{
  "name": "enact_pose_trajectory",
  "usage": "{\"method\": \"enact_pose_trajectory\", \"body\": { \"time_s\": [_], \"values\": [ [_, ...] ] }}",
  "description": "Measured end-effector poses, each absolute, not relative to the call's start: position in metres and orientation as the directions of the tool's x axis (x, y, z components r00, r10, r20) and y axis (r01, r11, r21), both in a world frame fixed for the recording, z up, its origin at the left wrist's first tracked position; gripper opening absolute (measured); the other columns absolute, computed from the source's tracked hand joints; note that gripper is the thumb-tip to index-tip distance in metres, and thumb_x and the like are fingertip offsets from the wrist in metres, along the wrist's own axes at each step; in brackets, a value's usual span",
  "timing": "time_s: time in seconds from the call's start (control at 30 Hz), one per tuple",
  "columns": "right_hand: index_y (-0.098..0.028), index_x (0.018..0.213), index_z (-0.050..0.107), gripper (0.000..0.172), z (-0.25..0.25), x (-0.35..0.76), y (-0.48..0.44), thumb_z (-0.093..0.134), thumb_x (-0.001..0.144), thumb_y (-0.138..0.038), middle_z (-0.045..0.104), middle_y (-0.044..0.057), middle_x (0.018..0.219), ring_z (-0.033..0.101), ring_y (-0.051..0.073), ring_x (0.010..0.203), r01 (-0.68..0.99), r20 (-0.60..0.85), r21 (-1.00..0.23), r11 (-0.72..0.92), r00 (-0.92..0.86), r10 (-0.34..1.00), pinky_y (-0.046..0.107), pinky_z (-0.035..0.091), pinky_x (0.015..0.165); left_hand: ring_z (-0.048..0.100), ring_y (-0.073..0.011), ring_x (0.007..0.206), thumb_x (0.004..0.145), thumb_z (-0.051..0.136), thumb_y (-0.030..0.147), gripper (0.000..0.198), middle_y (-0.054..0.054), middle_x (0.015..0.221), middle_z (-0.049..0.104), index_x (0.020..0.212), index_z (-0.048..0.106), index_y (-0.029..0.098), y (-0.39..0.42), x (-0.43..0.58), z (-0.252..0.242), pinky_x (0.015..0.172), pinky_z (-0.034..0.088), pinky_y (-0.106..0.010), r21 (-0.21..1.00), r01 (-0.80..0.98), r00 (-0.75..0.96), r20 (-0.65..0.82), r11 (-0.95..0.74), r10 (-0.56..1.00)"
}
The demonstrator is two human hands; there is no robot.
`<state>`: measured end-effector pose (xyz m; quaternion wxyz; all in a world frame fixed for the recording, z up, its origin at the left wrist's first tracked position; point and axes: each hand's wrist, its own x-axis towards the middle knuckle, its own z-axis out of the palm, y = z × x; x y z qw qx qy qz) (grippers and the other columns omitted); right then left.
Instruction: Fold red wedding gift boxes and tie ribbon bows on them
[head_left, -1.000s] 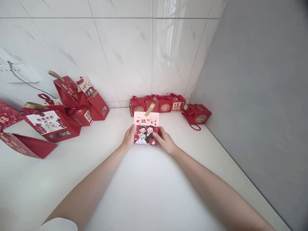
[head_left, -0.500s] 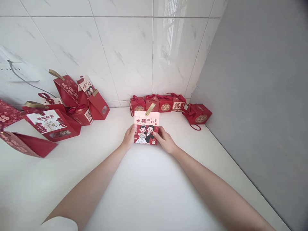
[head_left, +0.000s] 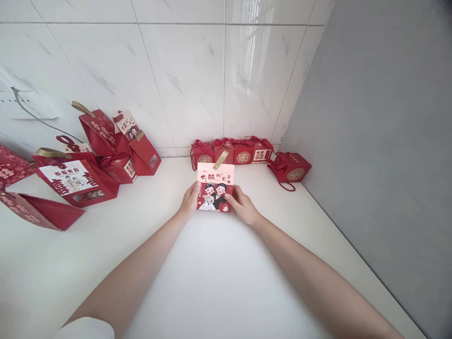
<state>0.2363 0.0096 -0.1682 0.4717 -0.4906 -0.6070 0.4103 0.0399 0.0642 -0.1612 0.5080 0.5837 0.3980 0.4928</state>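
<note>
A red and pink gift box (head_left: 215, 186) with a cartoon bride and groom on its front and a gold strap handle on top stands upright on the white counter (head_left: 212, 273). My left hand (head_left: 189, 201) grips its left side and my right hand (head_left: 241, 205) grips its right side, the thumb lying on the front. Both hands have their fingers closed on the box. Just behind it, a row of several small red ribbon-tied boxes (head_left: 231, 151) lines the tiled wall.
One more small red box (head_left: 290, 167) lies tilted at the right end, near the grey side wall (head_left: 381, 132). A heap of larger red gift bags and boxes (head_left: 83, 162) lies at the left. A power socket with a grey cable (head_left: 31, 113) is on the tiles.
</note>
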Motion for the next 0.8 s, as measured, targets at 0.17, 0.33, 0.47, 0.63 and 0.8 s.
{"method": "enact_pose_trajectory", "body": {
  "time_s": [0.17, 0.33, 0.47, 0.63, 0.8],
  "values": [
    [-0.027, 0.122, 0.048, 0.043, -0.1676, 0.2365, 0.0089, 0.049, 0.089, -0.055, 0.063, 0.002, 0.123, 0.060, 0.021, 0.111, 0.213, 0.168, -0.960, 0.180, -0.075, 0.983, 0.038, 0.044, 0.096, 0.064, -0.0281, 0.103, 0.085, 0.045, 0.065, 0.064, -0.013, 0.118, 0.066, 0.117, 0.062, 0.013, 0.0640, 0.0400, -0.1610, 0.092, 0.049, -0.040, 0.985, -0.038, 0.203, 0.174, -0.170, 0.964],
    [-0.026, 0.122, 0.048, 0.044, -0.1670, 0.2366, 0.0084, 0.049, 0.089, -0.055, 0.063, 0.003, 0.123, 0.060, 0.021, 0.111, 0.213, 0.165, -0.961, 0.178, -0.073, 0.983, 0.038, 0.045, 0.095, 0.064, -0.0278, 0.103, 0.086, 0.044, 0.064, 0.063, -0.013, 0.118, 0.066, 0.117, 0.062, 0.013, 0.0641, 0.0397, -0.1611, 0.093, 0.049, -0.040, 0.985, -0.029, 0.205, 0.171, -0.168, 0.964],
    [-0.026, 0.122, 0.048, 0.044, -0.1670, 0.2366, 0.0084, 0.049, 0.090, -0.055, 0.063, 0.003, 0.124, 0.060, 0.021, 0.111, 0.216, 0.164, -0.960, 0.177, -0.075, 0.984, 0.038, 0.045, 0.096, 0.064, -0.0279, 0.103, 0.086, 0.044, 0.065, 0.062, -0.012, 0.118, 0.066, 0.117, 0.062, 0.014, 0.0637, 0.0397, -0.1600, 0.094, 0.049, -0.041, 0.988, -0.029, 0.210, 0.155, -0.153, 0.965],
    [-0.026, 0.122, 0.048, 0.044, -0.1670, 0.2365, 0.0088, 0.049, 0.089, -0.056, 0.063, 0.003, 0.124, 0.060, 0.021, 0.111, 0.216, 0.162, -0.960, 0.176, -0.077, 0.984, 0.038, 0.045, 0.096, 0.064, -0.0283, 0.104, 0.084, 0.045, 0.066, 0.063, -0.012, 0.116, 0.067, 0.116, 0.062, 0.014, 0.0634, 0.0400, -0.1599, 0.094, 0.049, -0.041, 0.988, -0.038, 0.207, 0.154, -0.149, 0.966],
    [-0.026, 0.123, 0.048, 0.044, -0.1662, 0.2365, 0.0087, 0.048, 0.090, -0.056, 0.063, 0.003, 0.124, 0.060, 0.021, 0.112, 0.217, 0.163, -0.960, 0.176, -0.079, 0.984, 0.038, 0.045, 0.096, 0.062, -0.0289, 0.109, 0.085, 0.045, 0.066, 0.064, -0.012, 0.117, 0.067, 0.117, 0.062, 0.014, 0.0649, 0.0396, -0.1622, 0.096, 0.048, -0.041, 0.988, -0.042, 0.207, 0.153, -0.148, 0.966]
  ]
}}
